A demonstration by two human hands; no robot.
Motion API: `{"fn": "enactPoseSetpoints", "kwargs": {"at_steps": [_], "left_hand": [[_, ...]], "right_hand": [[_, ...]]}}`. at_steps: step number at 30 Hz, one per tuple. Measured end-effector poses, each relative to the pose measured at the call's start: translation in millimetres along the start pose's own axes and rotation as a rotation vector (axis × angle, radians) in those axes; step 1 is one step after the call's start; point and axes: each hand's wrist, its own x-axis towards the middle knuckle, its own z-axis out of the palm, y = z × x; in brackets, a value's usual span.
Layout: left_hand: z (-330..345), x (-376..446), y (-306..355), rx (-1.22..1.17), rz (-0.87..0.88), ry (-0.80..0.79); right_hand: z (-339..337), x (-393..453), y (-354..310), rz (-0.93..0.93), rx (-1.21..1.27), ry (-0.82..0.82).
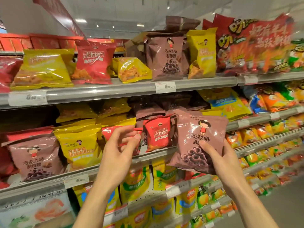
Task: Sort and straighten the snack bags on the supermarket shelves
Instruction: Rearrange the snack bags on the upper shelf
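Fingers [131, 137] of the left hand [120, 145] pinch a red foil snack bag [115, 131]; the right hand [218, 155] grips an upright brown chocolate-ring bag [200, 139] just beside.

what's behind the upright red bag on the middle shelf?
Behind the red bag, dark brown bags lie stacked flat. How deep the stack goes is hidden by shadow and the front bags.
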Motion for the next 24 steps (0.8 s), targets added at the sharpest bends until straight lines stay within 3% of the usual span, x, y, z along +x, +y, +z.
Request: {"fn": "enactPoseSetpoints", "kwargs": {"at_steps": [15, 24], "left_hand": [[118, 88, -13, -0.089, 0.061, -0.037], [171, 103, -11, 0.025, 0.059, 0.075]], "right_hand": [[-62, 128, 4, -0.092, -0.041, 0.027], [-101, 186, 11, -0.118, 0.068, -0.09]]}}
